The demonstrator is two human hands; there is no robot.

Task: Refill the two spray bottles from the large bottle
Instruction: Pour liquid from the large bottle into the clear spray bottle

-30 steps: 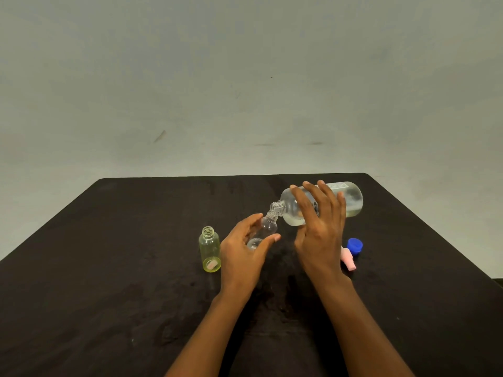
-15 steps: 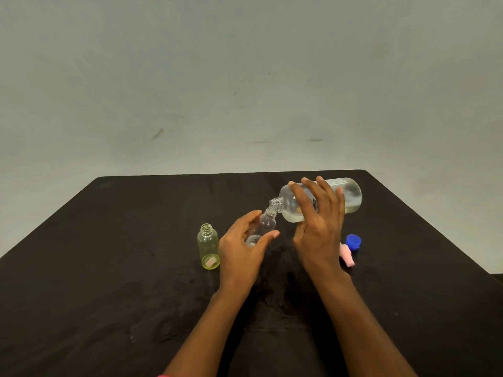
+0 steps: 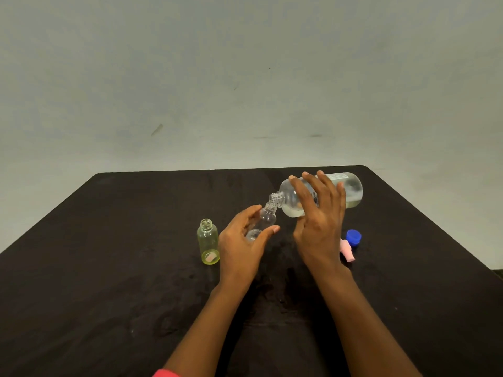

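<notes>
My right hand (image 3: 319, 221) grips the large clear bottle (image 3: 351, 193), tipped almost flat with its open neck pointing left and down. That neck meets the mouth of a small clear spray bottle (image 3: 265, 220), which my left hand (image 3: 242, 246) holds tilted just above the table. A little liquid lies in the small bottle's bottom and along the large bottle's lower side. A second small bottle, yellow-green (image 3: 208, 242), stands upright and uncapped to the left of my left hand.
A blue cap (image 3: 353, 236) and a pink spray cap (image 3: 347, 250) lie on the black table (image 3: 109, 268) just right of my right hand. A pale wall rises behind the table's far edge.
Both hands and the two joined bottles keep almost the same pose; the large bottle has tipped very slightly. The view has shifted a little.
</notes>
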